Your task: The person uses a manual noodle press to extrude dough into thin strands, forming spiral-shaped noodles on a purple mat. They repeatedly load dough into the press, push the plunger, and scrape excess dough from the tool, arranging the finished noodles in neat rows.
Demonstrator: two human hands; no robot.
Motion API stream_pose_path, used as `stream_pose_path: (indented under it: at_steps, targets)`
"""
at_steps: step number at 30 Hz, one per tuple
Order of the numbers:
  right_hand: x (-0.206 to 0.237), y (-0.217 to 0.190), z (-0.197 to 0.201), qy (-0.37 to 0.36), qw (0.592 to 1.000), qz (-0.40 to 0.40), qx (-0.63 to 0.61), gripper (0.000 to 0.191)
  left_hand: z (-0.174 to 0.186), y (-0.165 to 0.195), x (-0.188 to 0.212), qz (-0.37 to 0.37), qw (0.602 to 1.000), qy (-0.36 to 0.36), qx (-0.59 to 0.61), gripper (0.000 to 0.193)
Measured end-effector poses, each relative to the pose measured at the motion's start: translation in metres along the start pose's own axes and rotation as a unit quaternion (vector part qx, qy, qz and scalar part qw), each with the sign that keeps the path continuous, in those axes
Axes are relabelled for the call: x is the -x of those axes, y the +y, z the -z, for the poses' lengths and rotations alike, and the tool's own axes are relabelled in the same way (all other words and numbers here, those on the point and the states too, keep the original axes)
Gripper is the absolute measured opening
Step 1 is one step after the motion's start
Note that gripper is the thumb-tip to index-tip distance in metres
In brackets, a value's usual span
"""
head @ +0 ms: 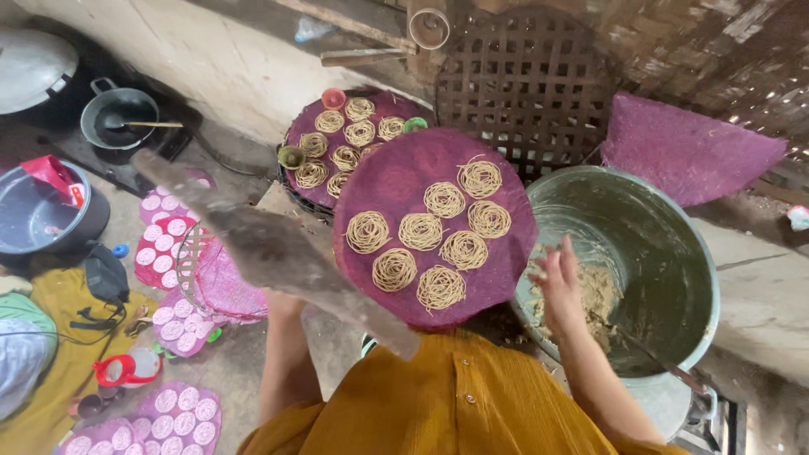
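**Dough drawn from the basin beside a part-filled purple mat**

The dough (pixel 597 297) lay in the bottom of the large green basin (pixel 674 253) at right of centre. The right hand (pixel 558 282) reached over the near rim into it; the fingers appeared curled on a lump of dough, though the grip was partly hidden. The left hand was not clearly in view: only a forearm showed at lower centre, behind a long blurred grey object (pixel 270 244) crossing the left of the frame, so its fingers could not be judged.

Just left of the basin, at centre frame, the round purple mat (pixel 396 181) carried seven noodle coils (pixel 421 230). A second mat (pixel 312 126), behind it at upper centre, held more coils and small cups.

Step judged in hand: taking up dough for further coils. The next move would call for a portion sized to the press and free space on the mat.

No labels or signs were legible. At lower left lay pink mats with pale discs (pixel 168 333); a dark pan (pixel 118 118) stood at upper left.
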State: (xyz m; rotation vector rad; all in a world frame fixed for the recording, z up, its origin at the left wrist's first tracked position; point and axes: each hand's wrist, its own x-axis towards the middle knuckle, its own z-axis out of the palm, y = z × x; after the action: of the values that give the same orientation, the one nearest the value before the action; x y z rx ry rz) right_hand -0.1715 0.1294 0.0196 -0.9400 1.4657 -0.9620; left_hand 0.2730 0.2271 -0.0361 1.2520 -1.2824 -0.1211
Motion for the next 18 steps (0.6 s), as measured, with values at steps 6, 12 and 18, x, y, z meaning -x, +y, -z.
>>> stream_pose_path:
  at_steps: [6,12,18]
  targets:
    - [0.034,0.065,0.001,-0.254,0.935,-0.055,-0.241,0.093,0.027,-0.040,-0.003,-0.017,0.980,0.028,0.198,0.060]
    - [0.040,0.035,-0.002,-0.243,0.951,-0.057,-0.183,0.101,0.001,-0.033,-0.005,-0.030,0.962,-0.001,0.270,0.062]
    - [-0.018,-0.022,-0.002,-0.146,0.982,-0.123,-0.001,0.085,-0.017,-0.028,-0.015,-0.032,0.950,-0.026,0.310,0.064]
